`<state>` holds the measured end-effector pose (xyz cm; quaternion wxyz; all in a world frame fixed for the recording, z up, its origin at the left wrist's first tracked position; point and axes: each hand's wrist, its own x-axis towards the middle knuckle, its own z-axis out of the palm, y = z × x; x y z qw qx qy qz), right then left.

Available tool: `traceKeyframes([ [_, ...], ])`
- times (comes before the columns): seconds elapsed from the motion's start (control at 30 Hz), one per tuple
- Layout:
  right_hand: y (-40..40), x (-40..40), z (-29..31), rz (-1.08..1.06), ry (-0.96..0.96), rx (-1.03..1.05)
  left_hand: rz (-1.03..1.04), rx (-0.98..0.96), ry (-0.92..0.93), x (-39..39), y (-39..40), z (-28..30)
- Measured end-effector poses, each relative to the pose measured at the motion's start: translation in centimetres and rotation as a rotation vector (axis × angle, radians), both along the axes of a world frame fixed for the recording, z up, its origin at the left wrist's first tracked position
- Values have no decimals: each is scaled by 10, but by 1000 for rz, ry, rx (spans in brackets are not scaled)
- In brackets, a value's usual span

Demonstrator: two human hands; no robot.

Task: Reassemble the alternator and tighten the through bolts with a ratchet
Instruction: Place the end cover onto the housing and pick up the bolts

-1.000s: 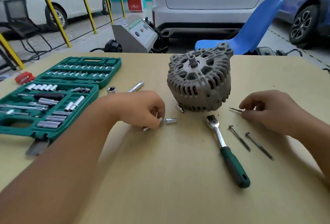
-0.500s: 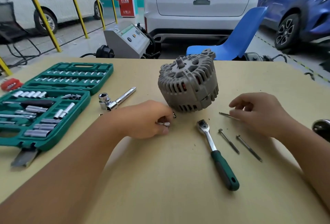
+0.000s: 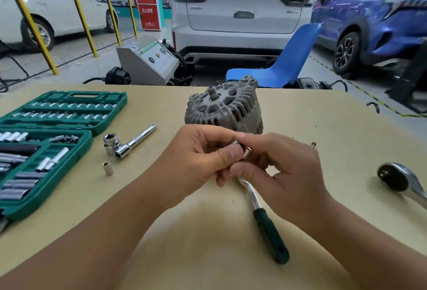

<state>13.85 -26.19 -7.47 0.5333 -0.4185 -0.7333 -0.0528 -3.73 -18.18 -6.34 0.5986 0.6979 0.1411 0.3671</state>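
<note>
Both hands are meeting just in front of the alternator, which is sitting tilted on the surface right behind the grip. The left hand is pinching a small shiny socket between thumb and fingers, and the right hand is pinching at the same piece from the other side; can't tell if a bolt is in there too, the fingers are hiding it.

The green-handled ratchet is lying directly under the grip, its head hidden by the hands.

My guess at what could go wrong: that socket is tiny and slick, so fumbling the handoff probably means it's dropping and rolling off toward the socket set left of the grip. Picking the wrong size is also a risk, since a loose socket and an extension bar are lying down there too. And the alternator is looking tippy, so bumping it could roll it.
</note>
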Motion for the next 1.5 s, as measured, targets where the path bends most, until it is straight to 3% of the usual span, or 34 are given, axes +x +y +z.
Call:
traceKeyframes([
  [0.13, -1, 0, -3, -64, 76, 59, 27, -60, -43, 2, -2, -1],
  [0.3, -3, -3, -2, 23, 441, -112, 171, -44, -88, 3, -2, 4],
  [0.37, -3, -1, 0, 196, 693, -272, 223, -75, -147, 4, -2, 5],
  [0.47, -3, 2, 3, 691, 1083, -611, 166, -212, -286, 5, -2, 9],
  [0.6, -3, 9, 4, 978, 1235, -768, 101, -277, -329, 5, -6, 11],
  [0.9, -2, 10, 4, 880, 1193, -761, -14, -315, -453, 12, -16, 14],
  [1.5, -6, 12, 9, 586, 957, -521, 61, -187, -385, 15, -23, 6],
])
